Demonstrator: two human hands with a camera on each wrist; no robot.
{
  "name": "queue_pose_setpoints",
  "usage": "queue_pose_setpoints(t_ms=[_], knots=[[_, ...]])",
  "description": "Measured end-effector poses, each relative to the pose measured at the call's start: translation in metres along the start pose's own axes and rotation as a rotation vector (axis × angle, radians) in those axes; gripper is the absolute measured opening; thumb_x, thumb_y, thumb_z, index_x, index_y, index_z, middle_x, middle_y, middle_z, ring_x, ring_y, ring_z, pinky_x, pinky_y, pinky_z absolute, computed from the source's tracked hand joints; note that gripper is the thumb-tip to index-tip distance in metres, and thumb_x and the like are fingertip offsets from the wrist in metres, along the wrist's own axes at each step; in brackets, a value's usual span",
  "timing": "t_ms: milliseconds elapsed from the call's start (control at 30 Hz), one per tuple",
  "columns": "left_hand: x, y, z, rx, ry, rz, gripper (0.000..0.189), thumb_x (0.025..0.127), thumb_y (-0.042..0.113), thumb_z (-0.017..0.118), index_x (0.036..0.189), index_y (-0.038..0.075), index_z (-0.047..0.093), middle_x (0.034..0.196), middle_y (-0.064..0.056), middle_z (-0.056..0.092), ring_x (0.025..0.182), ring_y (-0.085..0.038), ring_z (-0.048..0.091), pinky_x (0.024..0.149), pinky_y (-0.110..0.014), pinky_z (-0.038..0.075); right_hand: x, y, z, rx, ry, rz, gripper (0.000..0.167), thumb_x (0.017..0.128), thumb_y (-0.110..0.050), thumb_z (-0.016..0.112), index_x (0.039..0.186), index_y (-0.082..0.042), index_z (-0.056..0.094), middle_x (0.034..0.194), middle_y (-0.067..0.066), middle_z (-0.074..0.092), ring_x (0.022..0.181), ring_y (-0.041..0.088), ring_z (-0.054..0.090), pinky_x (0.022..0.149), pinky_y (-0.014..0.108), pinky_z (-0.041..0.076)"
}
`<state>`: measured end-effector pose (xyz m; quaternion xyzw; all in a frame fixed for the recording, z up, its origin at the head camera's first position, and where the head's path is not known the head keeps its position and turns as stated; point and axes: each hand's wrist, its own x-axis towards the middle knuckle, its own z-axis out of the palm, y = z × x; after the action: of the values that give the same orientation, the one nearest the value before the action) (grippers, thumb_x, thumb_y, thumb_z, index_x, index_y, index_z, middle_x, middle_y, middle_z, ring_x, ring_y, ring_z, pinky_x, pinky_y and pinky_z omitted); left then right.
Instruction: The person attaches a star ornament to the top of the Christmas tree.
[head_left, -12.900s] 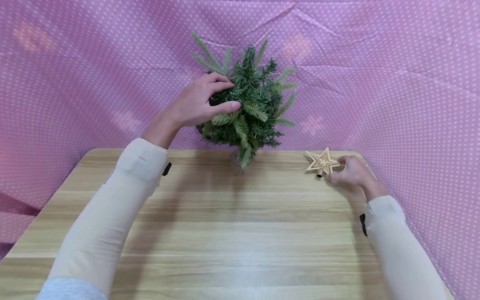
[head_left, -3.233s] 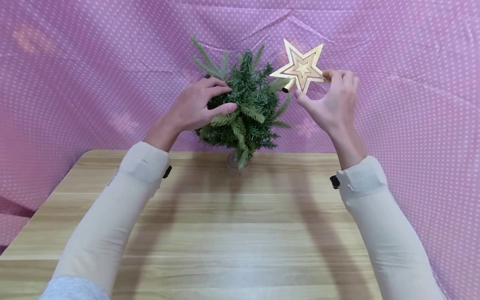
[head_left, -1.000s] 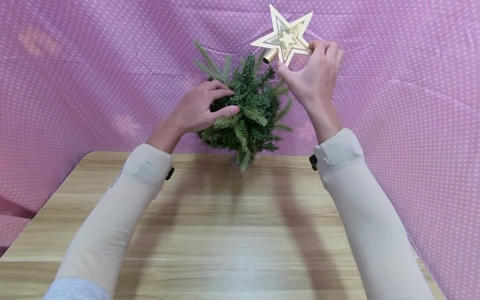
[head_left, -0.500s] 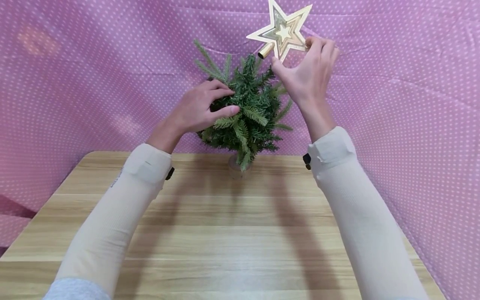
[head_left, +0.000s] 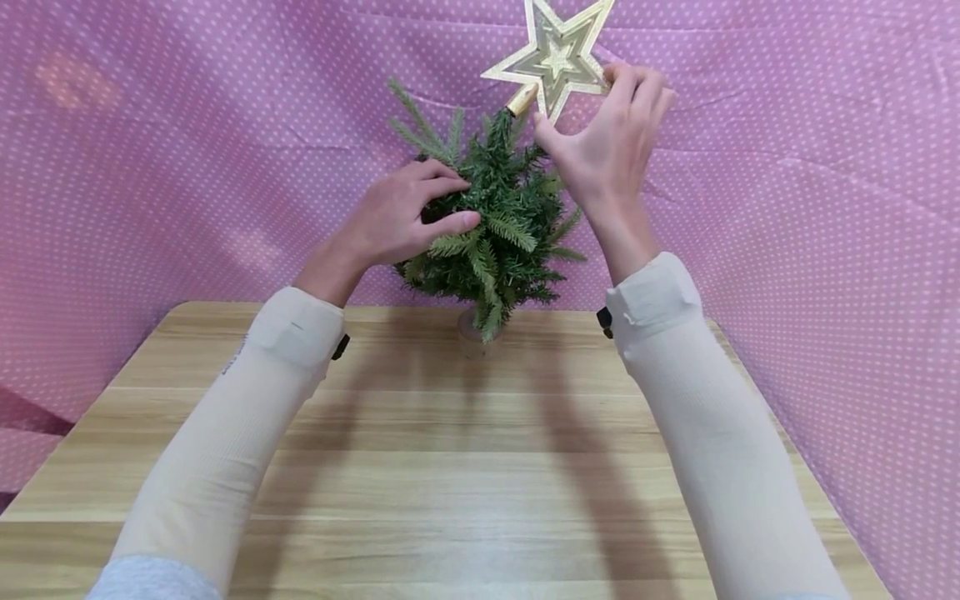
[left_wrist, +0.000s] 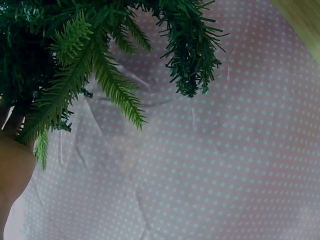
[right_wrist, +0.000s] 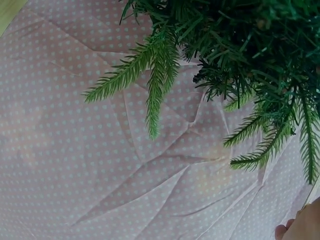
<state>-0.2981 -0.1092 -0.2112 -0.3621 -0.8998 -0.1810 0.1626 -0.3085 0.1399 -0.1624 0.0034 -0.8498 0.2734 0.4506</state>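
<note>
A small green artificial Christmas tree [head_left: 517, 200] stands upright at the table's far edge. My left hand [head_left: 397, 212] grips its left side, thumb across the front branches and fingertips sunk among the needles. Between thumb and fingers, my right hand [head_left: 607, 142] holds a gold star tree topper [head_left: 556, 58] by its lower right points. The star tilts, and its short tube overlaps the tree's top tip in the head view. Branches [left_wrist: 75, 85] fill the upper left of the left wrist view. In the right wrist view, only part of the right hand [right_wrist: 302, 225] shows at the lower right corner.
The tree's clear round base [head_left: 480, 333] rests on the wood-grain table [head_left: 450, 467]. Behind and on both sides hangs a pink polka-dot cloth [head_left: 810, 208], close to the table's far edge.
The star, first lying on the table at the right, has been lifted up and left by my right hand, bringing its tube to the treetop. My left hand keeps its place on the tree.
</note>
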Motion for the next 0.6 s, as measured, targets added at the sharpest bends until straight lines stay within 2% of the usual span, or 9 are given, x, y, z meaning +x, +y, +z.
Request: queue_pose_setpoints(t_ms=[100,233,433,600], knots=[[0.000,-0.001,0.000,0.001,-0.003,-0.002,0.071,0.098,0.062,0.049,0.146,0.010,0.056,0.144,-0.012,0.053,0.134,-0.032,0.047,0.109,-0.055,0.037,-0.002,-0.001,0.001,-0.005,0.016,-0.033,0.073,0.079,-0.052,0.079,0.130,-0.007,0.054,0.121,0.004,0.045,0.115,0.016,0.036,0.099,0.020,0.032],[-0.001,0.007,-0.002,0.006,-0.001,-0.018,0.070,0.098,0.061,0.049,0.145,0.010,0.057,0.144,-0.012,0.053,0.133,-0.032,0.048,0.108,-0.056,0.038,-0.004,0.000,-0.001,0.015,0.019,-0.058,0.072,0.079,-0.050,0.079,0.129,-0.005,0.054,0.124,0.007,0.048,0.118,0.018,0.038,0.102,0.020,0.031],[-0.004,0.020,-0.005,0.019,-0.001,-0.036,0.072,0.098,0.063,0.048,0.145,0.010,0.057,0.143,-0.012,0.054,0.132,-0.032,0.048,0.108,-0.055,0.038,-0.006,0.004,-0.004,0.064,0.010,-0.049,0.071,0.080,-0.049,0.079,0.129,-0.003,0.054,0.129,0.009,0.047,0.121,0.019,0.038,0.103,0.018,0.030],[-0.005,0.030,-0.006,0.028,-0.001,-0.051,0.073,0.097,0.064,0.047,0.145,0.009,0.057,0.143,-0.012,0.054,0.132,-0.032,0.048,0.108,-0.055,0.038,-0.007,0.006,-0.008,0.097,0.010,-0.054,0.072,0.079,-0.049,0.080,0.128,-0.004,0.055,0.127,0.009,0.047,0.120,0.020,0.038,0.103,0.019,0.030]])
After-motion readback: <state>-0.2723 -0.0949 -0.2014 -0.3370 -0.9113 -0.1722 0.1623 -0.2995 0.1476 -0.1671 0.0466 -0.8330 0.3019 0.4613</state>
